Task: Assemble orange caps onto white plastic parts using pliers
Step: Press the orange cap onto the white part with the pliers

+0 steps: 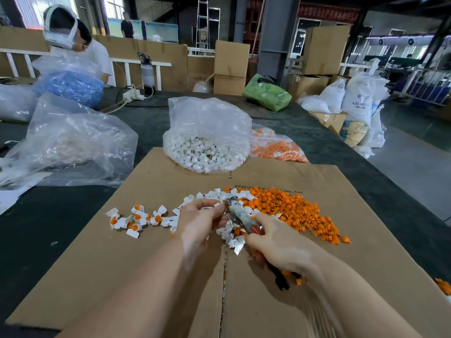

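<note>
A flattened cardboard sheet (pixel 156 276) covers the table in front of me. My right hand (pixel 275 242) grips the pliers (pixel 240 217) by their handles, jaws pointing up-left. My left hand (pixel 199 219) pinches a small part at the jaw tips; the part itself is mostly hidden by my fingers. Loose orange caps (pixel 297 211) lie heaped to the right. White plastic parts (pixel 229 236) lie scattered under and around the pliers. White parts fitted with orange caps (pixel 135 219) lie in a cluster to the left.
A clear bag of white parts (pixel 207 152) and a bag of orange caps (pixel 280 148) stand at the cardboard's far edge. A large crumpled clear bag (pixel 70 142) lies at the left. Another person (pixel 78 45) works across the table behind a bag of blue parts (pixel 69 85).
</note>
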Motion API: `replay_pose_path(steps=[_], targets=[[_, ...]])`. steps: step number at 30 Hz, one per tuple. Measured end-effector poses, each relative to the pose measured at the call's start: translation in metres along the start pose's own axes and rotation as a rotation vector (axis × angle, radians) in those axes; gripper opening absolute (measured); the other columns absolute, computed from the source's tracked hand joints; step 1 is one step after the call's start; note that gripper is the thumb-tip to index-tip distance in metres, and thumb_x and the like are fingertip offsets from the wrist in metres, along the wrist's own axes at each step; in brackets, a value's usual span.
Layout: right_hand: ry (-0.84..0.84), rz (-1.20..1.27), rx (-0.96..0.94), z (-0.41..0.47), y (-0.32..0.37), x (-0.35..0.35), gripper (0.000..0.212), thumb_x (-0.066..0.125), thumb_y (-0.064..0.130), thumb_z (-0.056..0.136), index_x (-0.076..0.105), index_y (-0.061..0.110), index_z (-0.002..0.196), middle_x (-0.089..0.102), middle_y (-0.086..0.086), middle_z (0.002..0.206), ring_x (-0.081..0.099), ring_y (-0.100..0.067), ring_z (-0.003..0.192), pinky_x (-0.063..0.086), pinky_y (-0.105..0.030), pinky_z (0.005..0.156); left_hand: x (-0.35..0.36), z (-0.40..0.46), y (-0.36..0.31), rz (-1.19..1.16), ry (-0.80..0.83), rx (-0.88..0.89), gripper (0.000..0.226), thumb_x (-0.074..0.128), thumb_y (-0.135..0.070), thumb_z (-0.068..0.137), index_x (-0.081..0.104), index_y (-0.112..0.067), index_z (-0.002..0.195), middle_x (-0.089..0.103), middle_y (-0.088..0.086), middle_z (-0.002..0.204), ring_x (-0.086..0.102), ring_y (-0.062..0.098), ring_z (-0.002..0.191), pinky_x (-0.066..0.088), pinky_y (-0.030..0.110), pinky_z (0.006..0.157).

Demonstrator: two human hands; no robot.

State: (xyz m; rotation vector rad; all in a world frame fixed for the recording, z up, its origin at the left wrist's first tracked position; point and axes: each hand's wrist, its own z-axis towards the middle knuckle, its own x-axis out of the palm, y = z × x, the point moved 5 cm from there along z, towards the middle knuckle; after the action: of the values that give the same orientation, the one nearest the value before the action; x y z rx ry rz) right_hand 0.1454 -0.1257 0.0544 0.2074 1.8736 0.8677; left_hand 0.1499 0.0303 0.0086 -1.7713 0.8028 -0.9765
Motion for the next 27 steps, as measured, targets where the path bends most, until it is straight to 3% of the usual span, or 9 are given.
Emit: replay_pose_path(steps=[6,14,23,27], targets=[[-0.032,-0.052,-0.002,-0.002,-0.003,0.002,0.013,0.044,0.023,0.095,0.038,0.017,0.085,0.044,0.0,0.083,0.049,-0.019,0.074,0.038,-0.03,0.065,0.002,-0.002,0.006,-0.019,-0.013,-0.003,0.009,0.061,0.009,0.084,0.059,0.0,0.086,0.062,0.01,0.061,0.059,0.014,0.047,0.054,0.021,0.051],[-0.044,-0.113,0.016,-0.006,-0.007,0.002,0.024,0.044,0.017,0.094,0.031,0.022,0.074,0.041,0.002,0.077,0.04,-0.012,0.062,0.028,-0.024,0.053,0.006,-0.005,0.013,-0.031,-0.007,-0.016,0.01,0.061,0.009,0.084,0.058,0.001,0.089,0.063,0.011,0.064,0.061,0.012,0.046,0.051,0.02,0.047],[0.005,-0.048,0.03,-0.003,-0.01,0.002,0.022,0.047,0.024,0.095,0.034,0.021,0.078,0.042,0.0,0.08,0.045,-0.018,0.07,0.035,-0.029,0.061,0.006,-0.005,0.01,-0.006,-0.001,-0.012,0.007,0.06,0.007,0.085,0.057,0.003,0.09,0.061,0.016,0.072,0.06,0.013,0.047,0.05,0.02,0.048],[-0.048,-0.112,0.001,-0.002,-0.01,0.003,0.023,0.045,0.021,0.095,0.033,0.024,0.076,0.043,0.003,0.078,0.042,-0.012,0.063,0.031,-0.023,0.054,0.005,-0.008,0.01,-0.035,-0.004,-0.021,0.008,0.059,0.009,0.085,0.056,0.006,0.092,0.059,0.017,0.071,0.059,0.012,0.044,0.05,0.019,0.046]])
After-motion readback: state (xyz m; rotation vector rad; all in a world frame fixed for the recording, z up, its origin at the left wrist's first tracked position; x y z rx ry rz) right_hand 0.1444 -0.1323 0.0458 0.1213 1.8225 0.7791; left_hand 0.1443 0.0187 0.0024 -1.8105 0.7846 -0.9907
